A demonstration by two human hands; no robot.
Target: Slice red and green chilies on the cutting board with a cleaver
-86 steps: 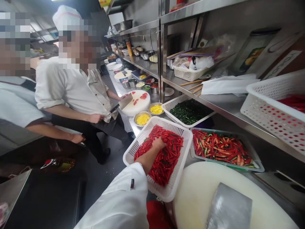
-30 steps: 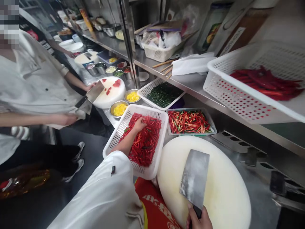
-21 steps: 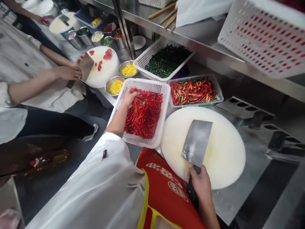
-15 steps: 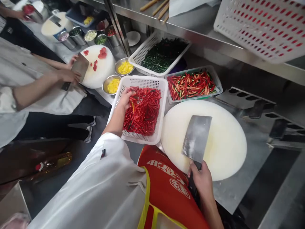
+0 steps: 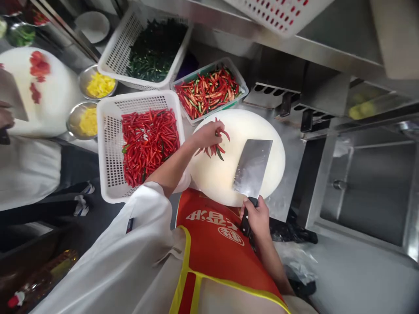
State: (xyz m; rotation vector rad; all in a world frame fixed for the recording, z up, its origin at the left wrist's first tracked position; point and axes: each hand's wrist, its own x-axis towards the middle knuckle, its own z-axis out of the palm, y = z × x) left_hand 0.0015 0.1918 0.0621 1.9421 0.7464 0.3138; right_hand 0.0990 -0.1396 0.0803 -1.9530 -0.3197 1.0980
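Note:
My left hand point(image 5: 210, 134) is closed around a small bunch of red chilies point(image 5: 214, 150) over the left part of a round white cutting board point(image 5: 225, 187). Their tips stick out on both sides of the fingers, one of them dark green. By its handle, my right hand point(image 5: 257, 216) grips a cleaver point(image 5: 253, 168), whose broad blade is over the board's right half. To the left stands a white perforated basket point(image 5: 109, 174) heaped with red chilies point(image 5: 147, 148).
Behind the board sits a plastic tub of cut chilies point(image 5: 209, 89), beside a basket of green chilies point(image 5: 157, 52). Bowls of yellow pieces point(image 5: 101, 85) stand left. A co-worker's hand point(image 5: 5, 117) holds another cleaver at a second board point(image 5: 55, 87). A metal shelf point(image 5: 314, 48) overhangs; a sink point(image 5: 366, 187) is right.
My left hand has come out of the chili basket and moved right to the board, carrying red chilies. My right hand still holds the cleaver. The view has turned to the right.

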